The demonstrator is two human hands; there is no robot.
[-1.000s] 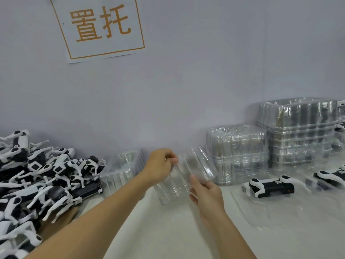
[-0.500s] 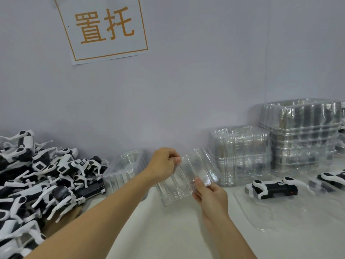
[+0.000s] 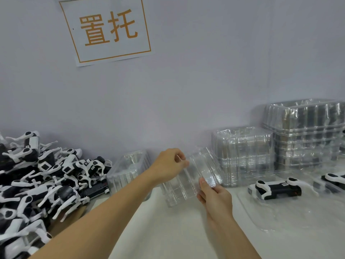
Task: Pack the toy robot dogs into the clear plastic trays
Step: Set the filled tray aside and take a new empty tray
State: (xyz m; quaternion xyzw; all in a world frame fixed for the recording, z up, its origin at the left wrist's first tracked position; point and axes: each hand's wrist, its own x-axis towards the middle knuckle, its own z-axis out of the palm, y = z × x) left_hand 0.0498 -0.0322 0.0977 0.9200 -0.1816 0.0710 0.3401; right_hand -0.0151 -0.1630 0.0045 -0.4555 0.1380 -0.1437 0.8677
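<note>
While both hands are busy with one clear plastic tray (image 3: pixel 188 176), the step looks to me like getting a single empty shell free and ready to take a dog. The left hand (image 3: pixel 168 169) pinches the tray's far left edge between thumb and curled fingers; the right hand (image 3: pixel 214 195) grips the near right corner, thumb laid up along the wall. The tray is tilted, its lower end close to the white table (image 3: pixel 168 230), though I can't tell if it touches.

To do this well, I'd say keep the pinches on the rim and not on the thin ribbed walls, which look likely to buckle. If two shells are nested together, which I can't make out through the glare, sliding the edges apart should work better than pulling hard. Then lay it flat, cavity up, in the bare patch of table in front.

Supplies sit on both sides. A heap of toy robot dogs (image 3: pixel 37 184), black and white, fills the left, with another empty tray (image 3: pixel 128 171) leaning just beside it. Stacks of trays (image 3: pixel 242 156) stand at the far right against the wall, and a single dog (image 3: pixel 274 189) lies on a clear sheet (image 3: pixel 298 217) near them. Reaching left for a dog seems the shorter trip.
</note>
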